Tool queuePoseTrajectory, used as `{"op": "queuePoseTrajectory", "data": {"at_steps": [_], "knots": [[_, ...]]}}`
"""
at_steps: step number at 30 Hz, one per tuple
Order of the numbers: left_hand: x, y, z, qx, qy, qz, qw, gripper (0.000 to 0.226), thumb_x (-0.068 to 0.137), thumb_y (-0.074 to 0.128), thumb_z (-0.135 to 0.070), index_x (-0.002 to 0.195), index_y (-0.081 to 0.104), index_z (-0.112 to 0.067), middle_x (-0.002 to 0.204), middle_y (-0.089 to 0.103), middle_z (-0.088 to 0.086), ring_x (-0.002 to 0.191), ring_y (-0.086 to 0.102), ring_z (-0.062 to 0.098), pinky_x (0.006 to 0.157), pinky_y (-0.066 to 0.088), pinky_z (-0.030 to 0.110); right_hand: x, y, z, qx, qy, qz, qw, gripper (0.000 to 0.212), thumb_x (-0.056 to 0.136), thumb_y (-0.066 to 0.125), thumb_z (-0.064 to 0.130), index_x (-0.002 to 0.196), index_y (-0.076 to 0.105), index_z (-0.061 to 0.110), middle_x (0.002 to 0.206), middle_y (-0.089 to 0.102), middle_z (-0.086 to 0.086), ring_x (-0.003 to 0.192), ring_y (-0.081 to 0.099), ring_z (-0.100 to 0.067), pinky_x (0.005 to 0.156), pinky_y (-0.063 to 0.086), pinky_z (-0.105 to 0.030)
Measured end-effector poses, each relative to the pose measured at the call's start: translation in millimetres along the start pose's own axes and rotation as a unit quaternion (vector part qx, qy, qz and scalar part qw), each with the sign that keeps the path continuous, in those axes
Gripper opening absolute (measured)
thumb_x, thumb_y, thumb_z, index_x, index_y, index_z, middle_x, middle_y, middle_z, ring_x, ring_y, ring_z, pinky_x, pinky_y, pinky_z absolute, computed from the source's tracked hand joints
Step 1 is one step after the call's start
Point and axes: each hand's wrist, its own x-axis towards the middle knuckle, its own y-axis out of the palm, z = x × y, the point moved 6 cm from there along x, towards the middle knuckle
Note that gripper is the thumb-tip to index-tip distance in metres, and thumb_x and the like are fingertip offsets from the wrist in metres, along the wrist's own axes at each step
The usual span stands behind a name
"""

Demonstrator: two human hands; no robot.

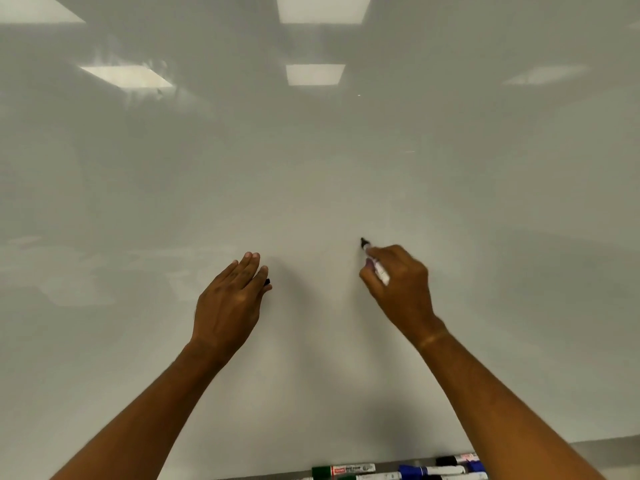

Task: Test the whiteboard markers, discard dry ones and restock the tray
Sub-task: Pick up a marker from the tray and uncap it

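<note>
Tray (304, 474) at whiteboard (311, 168) bottom edge: green-capped marker (343, 469), blue-capped markers (433, 471), black-capped marker (457, 459) lie on it. Above tray, L hand (230, 301): fingers nearly straight, against board; black cap (267, 282) held under them. R hand (398, 282): fingers curled round uncapped marker (374, 263), black tip at board surface. Ceiling-light reflections (315, 74) higher up board.

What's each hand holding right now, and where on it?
Right hand grips an uncapped black marker round its barrel, tip at the whiteboard. Left hand pinches a small black object, probably the cap; mostly hidden behind the fingers.
</note>
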Motion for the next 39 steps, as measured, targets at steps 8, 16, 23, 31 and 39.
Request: {"op": "queuePoseTrajectory", "data": {"at_steps": [8, 16, 23, 31, 39], "knots": [[-10.0, 5.2, -45.6, -0.118, -0.015, 0.085, 0.989, 0.030, 0.084, 0.061, -0.026, 0.104, 0.072, -0.008, 0.107, 0.071, 0.009, 0.092, 0.069, 0.028, 0.077, 0.056, 0.037, -70.9, -12.2, -15.5, 0.223, 0.313, 0.071, 0.920, 0.022, 0.077, 0.075, 0.006, 0.089, 0.074, 0.025, 0.082, 0.073, 0.008, 0.077, 0.068, -0.009, 0.067, 0.050, -0.016], [-39.4, 29.3, -88.8, -0.347, -0.061, 0.202, 0.914, 0.029, 0.084, 0.064, -0.027, 0.106, 0.071, -0.011, 0.094, 0.072, -0.003, 0.083, 0.063, 0.003, 0.076, 0.049, 0.016, -121.5, -38.6, -6.3, 0.417, 0.459, 0.065, 0.782, 0.014, 0.083, 0.067, -0.001, 0.096, 0.071, 0.001, 0.092, 0.072, -0.018, 0.086, 0.070, -0.034, 0.080, 0.057, -0.037], [-51.3, 44.8, -117.8, -0.399, -0.047, 0.240, 0.884, 0.027, 0.085, 0.062, -0.030, 0.104, 0.071, -0.012, 0.091, 0.071, -0.003, 0.077, 0.062, 0.007, 0.072, 0.051, 0.026, -152.3, -51.3, -16.1, 0.391, 0.500, 0.115, 0.764, 0.014, 0.083, 0.066, -0.004, 0.095, 0.072, 0.000, 0.092, 0.071, -0.019, 0.087, 0.069, -0.036, 0.082, 0.057, -0.040], [-67.8, 61.3, -128.8, -0.440, -0.020, 0.284, 0.851, 0.023, 0.086, 0.067, -0.020, 0.108, 0.069, -0.010, 0.094, 0.071, 0.002, 0.082, 0.063, 0.013, 0.076, 0.053, 0.032, -174.9, -53.5, -17.7, 0.348, 0.531, 0.112, 0.764, 0.015, 0.083, 0.066, -0.002, 0.098, 0.070, -0.001, 0.093, 0.071, -0.021, 0.087, 0.070, -0.036, 0.082, 0.057, -0.040], [-81.9, 70.2, -129.0, -0.464, -0.005, 0.314, 0.828, 0.022, 0.087, 0.065, -0.025, 0.105, 0.070, -0.013, 0.090, 0.070, 0.000, 0.077, 0.060, 0.012, 0.072, 0.051, 0.031, -191.7, -45.0, -8.3, 0.342, 0.550, 0.129, 0.751, 0.017, 0.084, 0.065, -0.002, 0.101, 0.069, -0.003, 0.094, 0.071, -0.021, 0.088, 0.070, -0.037, 0.081, 0.058, -0.037]]}}
